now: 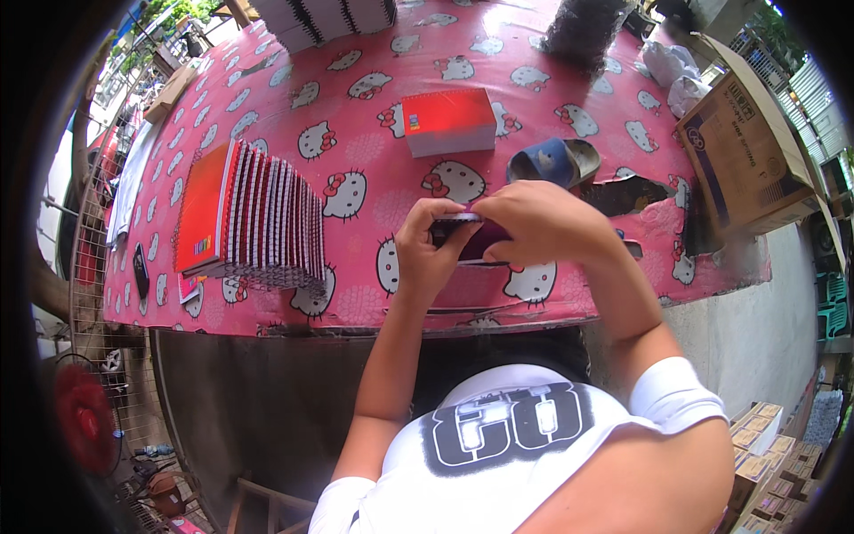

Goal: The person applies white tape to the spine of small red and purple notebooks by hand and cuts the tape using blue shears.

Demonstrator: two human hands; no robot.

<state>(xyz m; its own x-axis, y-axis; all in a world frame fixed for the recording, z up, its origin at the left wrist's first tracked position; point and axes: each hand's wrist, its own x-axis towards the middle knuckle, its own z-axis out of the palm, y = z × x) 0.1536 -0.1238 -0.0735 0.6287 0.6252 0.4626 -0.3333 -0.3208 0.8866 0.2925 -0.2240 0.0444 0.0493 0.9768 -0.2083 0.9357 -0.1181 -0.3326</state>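
Note:
Near the table's front edge, my left hand [431,242] and my right hand [540,221] are closed on a flat, dark purple, notebook-like item [483,240] with a pale top edge. The left thumb and fingers pinch its left side. Bent over its right side, the right fingers partly hide it. To the left stands a tall, leaning row of red-covered spiral notebooks [258,218]. Beyond my hands lies a block of unbound paper with a red cover [449,123] on top. Just past my right hand is a blue slipper [540,164].
A pink cartoon-print cloth [365,178] covers the table, torn at the right [633,194]. A cardboard box [747,147] leans there. White spiral-bound stacks [325,22] and a dark bundle [585,31] stand at the back. A phone [140,271] lies left; a red fan [86,418] stands below.

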